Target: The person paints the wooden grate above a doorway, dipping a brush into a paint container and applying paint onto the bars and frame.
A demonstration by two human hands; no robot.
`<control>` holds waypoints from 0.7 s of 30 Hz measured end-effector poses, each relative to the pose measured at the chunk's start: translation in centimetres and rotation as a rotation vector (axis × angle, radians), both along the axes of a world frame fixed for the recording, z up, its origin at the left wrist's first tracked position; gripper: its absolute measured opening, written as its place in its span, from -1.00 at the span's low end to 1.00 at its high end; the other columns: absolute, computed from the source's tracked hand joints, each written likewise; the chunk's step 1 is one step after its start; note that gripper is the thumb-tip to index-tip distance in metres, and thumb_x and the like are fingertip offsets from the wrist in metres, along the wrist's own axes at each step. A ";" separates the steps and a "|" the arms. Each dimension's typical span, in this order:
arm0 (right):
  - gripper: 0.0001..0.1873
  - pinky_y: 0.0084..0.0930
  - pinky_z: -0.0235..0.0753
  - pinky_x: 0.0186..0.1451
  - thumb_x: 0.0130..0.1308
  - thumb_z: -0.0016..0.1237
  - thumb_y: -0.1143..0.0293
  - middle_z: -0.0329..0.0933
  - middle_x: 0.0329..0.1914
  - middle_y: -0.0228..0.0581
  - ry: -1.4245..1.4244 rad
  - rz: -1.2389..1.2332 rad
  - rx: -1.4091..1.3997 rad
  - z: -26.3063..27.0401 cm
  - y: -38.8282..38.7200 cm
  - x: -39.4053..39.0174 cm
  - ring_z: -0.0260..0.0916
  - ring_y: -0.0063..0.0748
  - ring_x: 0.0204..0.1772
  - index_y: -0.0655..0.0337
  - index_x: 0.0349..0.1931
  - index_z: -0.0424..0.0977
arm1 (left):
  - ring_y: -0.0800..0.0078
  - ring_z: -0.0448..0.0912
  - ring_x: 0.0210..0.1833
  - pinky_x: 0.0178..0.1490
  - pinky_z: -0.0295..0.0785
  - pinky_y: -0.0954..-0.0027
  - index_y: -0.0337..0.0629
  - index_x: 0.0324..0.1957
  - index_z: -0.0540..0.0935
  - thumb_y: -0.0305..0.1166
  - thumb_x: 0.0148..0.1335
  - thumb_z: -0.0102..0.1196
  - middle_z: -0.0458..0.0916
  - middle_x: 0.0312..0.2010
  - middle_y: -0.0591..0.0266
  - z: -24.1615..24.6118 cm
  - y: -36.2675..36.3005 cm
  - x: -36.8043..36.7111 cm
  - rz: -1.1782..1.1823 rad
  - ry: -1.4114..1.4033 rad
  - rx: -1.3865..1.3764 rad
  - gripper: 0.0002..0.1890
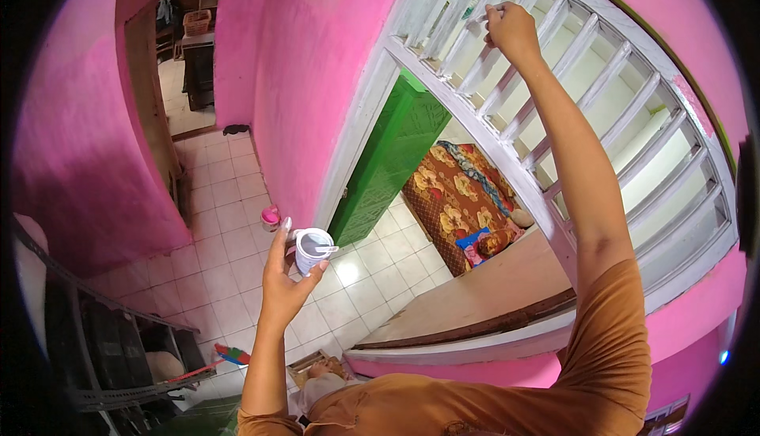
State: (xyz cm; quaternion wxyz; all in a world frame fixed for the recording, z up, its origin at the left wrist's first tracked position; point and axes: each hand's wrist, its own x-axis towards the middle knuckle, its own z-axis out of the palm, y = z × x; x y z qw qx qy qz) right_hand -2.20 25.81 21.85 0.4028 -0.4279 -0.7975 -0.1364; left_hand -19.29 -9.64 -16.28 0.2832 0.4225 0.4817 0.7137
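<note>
My left hand (285,293) holds a small white mug (314,246) upright, with greyish-white liquid inside. A short white strip (326,249) lies across the mug's rim, and white smears mark a fingertip. Raised high, my right hand (512,29) is at the slats (561,14) of a white-painted wooden transom vent above a doorway. Its fingers are curled together against one slat; whatever they may hold is hidden. Several slats look streaky and uneven in their white coat. Below them runs the white door frame (475,121).
A green door (386,163) stands ajar under the vent. Beyond it lies a bed with a brown floral cover (445,198). A pink-topped container (271,216) is on the tiled floor by the pink wall (309,79). My foot (320,369) rests on a wooden support, near a coloured broom (231,354).
</note>
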 end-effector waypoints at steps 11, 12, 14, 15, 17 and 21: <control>-0.63 -0.05 0.59 -0.02 0.44 -0.07 0.21 0.64 -0.42 0.19 -0.003 0.006 0.293 2.1 -1.1 0.0 0.65 0.22 -0.19 0.43 -0.27 0.58 | 0.23 0.49 0.27 0.37 0.40 0.21 -0.39 0.48 0.15 -0.55 0.13 0.39 0.44 0.23 -0.02 -0.5 -0.1 -0.1 0.027 0.027 -0.002 -0.08; -0.63 -0.02 0.59 -0.01 0.44 -0.08 0.22 0.65 -0.36 0.24 -0.064 -0.049 0.366 2.0 -1.0 0.1 0.64 0.25 -0.16 0.43 -0.26 0.58 | 0.23 0.51 0.25 0.37 0.41 0.22 -0.37 0.49 0.15 -0.53 0.12 0.41 0.46 0.21 -0.04 -0.4 -0.1 -0.1 0.019 0.016 -0.009 -0.06; -0.66 0.06 0.57 0.00 0.43 -0.07 0.26 0.63 -0.26 0.32 -0.050 -0.040 0.322 4.4 0.2 0.2 0.61 0.33 -0.12 0.43 -0.24 0.58 | 0.23 0.51 0.25 0.37 0.41 0.21 -0.36 0.49 0.15 -0.52 0.12 0.41 0.46 0.21 -0.04 -0.4 0.0 -0.2 0.021 0.032 0.016 -0.06; -0.67 0.09 0.56 0.01 0.43 -0.07 0.26 0.63 -0.27 0.33 -0.091 -0.056 0.431 5.4 0.3 0.1 0.60 0.34 -0.12 0.42 -0.23 0.57 | 0.22 0.51 0.25 0.37 0.41 0.21 -0.36 0.49 0.15 -0.52 0.12 0.41 0.45 0.21 -0.04 -0.5 0.1 -0.3 0.024 0.046 0.033 -0.06; -0.67 0.13 0.54 0.02 0.43 -0.08 0.27 0.62 -0.28 0.32 -0.149 -0.046 0.558 6.7 0.4 -0.1 0.59 0.36 -0.13 0.43 -0.21 0.55 | 0.23 0.49 0.27 0.37 0.40 0.20 -0.39 0.49 0.15 -0.53 0.13 0.39 0.44 0.23 -0.01 -0.3 -0.2 -0.4 0.024 0.036 0.009 -0.08; -0.67 0.06 0.55 0.01 0.46 -0.10 0.23 0.65 -0.24 0.25 -0.260 -0.066 0.621 8.1 1.7 0.3 0.60 0.31 -0.13 0.34 -0.11 0.58 | 0.23 0.47 0.29 0.37 0.40 0.19 -0.40 0.48 0.14 -0.53 0.15 0.39 0.42 0.25 0.02 -0.5 -0.7 -0.6 0.039 0.054 0.000 -0.08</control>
